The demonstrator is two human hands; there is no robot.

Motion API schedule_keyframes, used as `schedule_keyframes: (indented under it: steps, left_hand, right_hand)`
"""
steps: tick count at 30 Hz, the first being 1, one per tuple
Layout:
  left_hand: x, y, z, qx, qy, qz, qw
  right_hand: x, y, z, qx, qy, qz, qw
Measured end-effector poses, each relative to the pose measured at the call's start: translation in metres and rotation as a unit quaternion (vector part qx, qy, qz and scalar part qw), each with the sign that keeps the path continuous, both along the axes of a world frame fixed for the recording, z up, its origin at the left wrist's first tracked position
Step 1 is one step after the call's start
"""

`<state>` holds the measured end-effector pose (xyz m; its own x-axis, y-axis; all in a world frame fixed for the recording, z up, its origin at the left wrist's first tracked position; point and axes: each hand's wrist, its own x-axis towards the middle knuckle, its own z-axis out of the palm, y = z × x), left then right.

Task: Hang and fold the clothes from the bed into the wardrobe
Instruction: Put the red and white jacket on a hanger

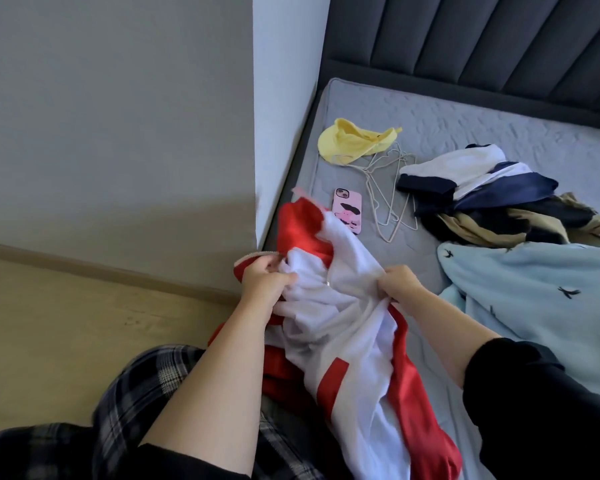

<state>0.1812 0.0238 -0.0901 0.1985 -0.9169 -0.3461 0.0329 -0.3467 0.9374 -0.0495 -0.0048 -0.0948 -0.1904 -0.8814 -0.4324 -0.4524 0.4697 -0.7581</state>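
Red-white jacket (pixel 340 320) in L hand (pixel 265 277), R hand (pixel 400 284)

Jacket (pixel 343 323): red shell slick, satin-shiny; white lining matt, fleecy; small zip pull (pixel 327 283) looks metal. Mattress (pixel 499 133): grey quilted cloth, matt, puckered stitching. Headboard (pixel 465 46): dark upholstery cloth, padded ribs, matt. Yellow garment (pixel 350 142): soft matt cloth. Hangers (pixel 388 188): thin wire, pale smooth coating. Phone case (pixel 348 211): pink, glossy plastic. Navy-and-white garment (pixel 482 181): slight sheen on navy. Pale blue cloth (pixel 534 299): matt, brushed. Floor (pixel 49 323): wood-look, smooth, low sheen. Wall (pixel 118 116): flat matt paint. My trousers (pixel 118 410): plaid cloth, matt; my sleeve (pixel 534 393): black matt cloth
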Motion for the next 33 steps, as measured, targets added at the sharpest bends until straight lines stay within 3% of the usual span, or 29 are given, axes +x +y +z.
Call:
schedule_keyframes:
  steps: [2,3,4,5,7,8,11,13,15,18,20,22,25,27,30,33]
  left_hand:
    - [-0.001,0.001,-0.006,-0.002,-0.076,-0.051,0.996]
    - [-0.001,0.002,-0.008,-0.005,-0.13,-0.079,0.988]
    - [-0.001,0.004,-0.009,-0.004,-0.175,-0.117,0.978]
    - [-0.002,0.007,-0.009,0.005,-0.209,-0.165,0.964]
    - [-0.005,0.011,-0.012,0.034,-0.238,-0.254,0.937]
    - [-0.006,0.012,-0.014,0.052,-0.24,-0.281,0.928]
    - [-0.006,0.013,-0.012,0.122,-0.234,-0.308,0.914]
    - [-0.005,0.012,-0.012,0.155,-0.279,-0.314,0.894]
    - [-0.003,0.011,-0.016,0.159,-0.336,-0.273,0.887]
    - [0.005,0.004,-0.021,0.108,-0.366,-0.101,0.919]
    - [0.007,-0.003,-0.022,0.072,-0.276,-0.001,0.959]
    - [0.009,-0.008,-0.023,0.069,-0.194,0.063,0.977]
    - [0.012,-0.015,-0.026,0.091,-0.211,0.073,0.971]
    - [0.012,-0.02,-0.028,0.106,-0.154,0.04,0.981]
    - [0.006,-0.023,-0.024,0.06,-0.065,0.006,0.996]
    - [0.005,-0.023,-0.022,0.017,-0.118,-0.002,0.993]
  right_hand:
    - [-0.008,0.002,-0.003,0.068,0.195,0.085,0.975]
    - [-0.016,0.003,-0.005,0.082,0.313,0.163,0.932]
    - [-0.018,0.005,-0.003,0.081,0.361,0.186,0.91]
    - [-0.022,0.0,-0.005,0.079,0.34,0.175,0.921]
    - [-0.025,-0.008,-0.003,0.042,0.176,0.052,0.982]
    - [-0.023,-0.012,-0.003,-0.001,0.117,-0.007,0.993]
    - [-0.01,-0.017,0.004,0.032,-0.005,-0.079,0.996]
    - [-0.007,-0.016,0.004,0.063,-0.047,-0.088,0.993]
    - [-0.006,-0.015,0.003,0.09,-0.097,-0.072,0.989]
    - [-0.009,-0.012,0.003,0.125,-0.175,0.006,0.977]
    - [-0.015,-0.01,0.005,0.144,-0.219,0.078,0.962]
    - [-0.02,-0.004,0.009,0.183,-0.25,0.157,0.938]
    - [-0.026,0.003,0.018,0.244,-0.215,0.25,0.912]
    - [-0.027,0.005,0.024,0.264,-0.168,0.277,0.908]
    - [-0.023,0.006,0.032,0.25,-0.096,0.242,0.932]
    - [-0.018,0.003,0.031,0.186,0.071,0.152,0.968]
